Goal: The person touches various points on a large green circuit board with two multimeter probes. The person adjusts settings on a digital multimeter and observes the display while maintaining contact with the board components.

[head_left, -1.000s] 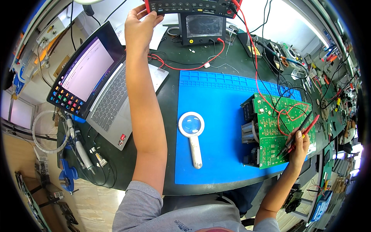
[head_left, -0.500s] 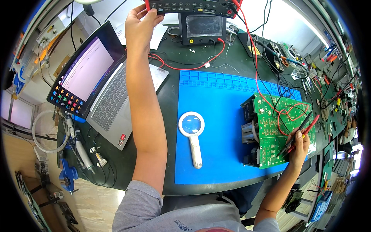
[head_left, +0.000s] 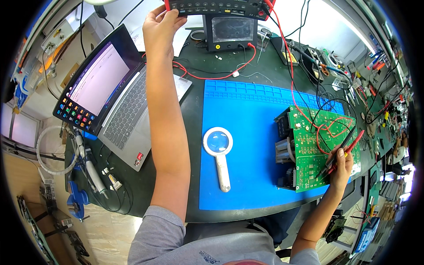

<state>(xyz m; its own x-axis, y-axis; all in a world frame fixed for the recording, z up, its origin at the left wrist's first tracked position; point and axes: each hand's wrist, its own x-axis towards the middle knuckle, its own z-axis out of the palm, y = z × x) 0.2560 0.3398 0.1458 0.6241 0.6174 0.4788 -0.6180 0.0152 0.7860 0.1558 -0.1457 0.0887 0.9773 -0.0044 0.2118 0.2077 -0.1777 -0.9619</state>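
My left hand (head_left: 160,25) reaches far up and grips the lower left corner of a red-edged bench meter (head_left: 218,7) at the top of the view. My right hand (head_left: 340,164) rests on the right part of a green circuit board (head_left: 320,145) and holds a red and a black test probe (head_left: 343,150), their tips down on the board. Red and black leads (head_left: 291,84) run from the probes up to the meter. The board lies on the right side of a blue work mat (head_left: 251,119).
A white magnifying glass (head_left: 219,152) lies on the mat's left part. An open laptop (head_left: 108,101) stands at the left. A small screen unit (head_left: 230,32) sits under the meter. Tools and cables crowd the right bench edge (head_left: 375,88). A blue vise (head_left: 77,201) sits lower left.
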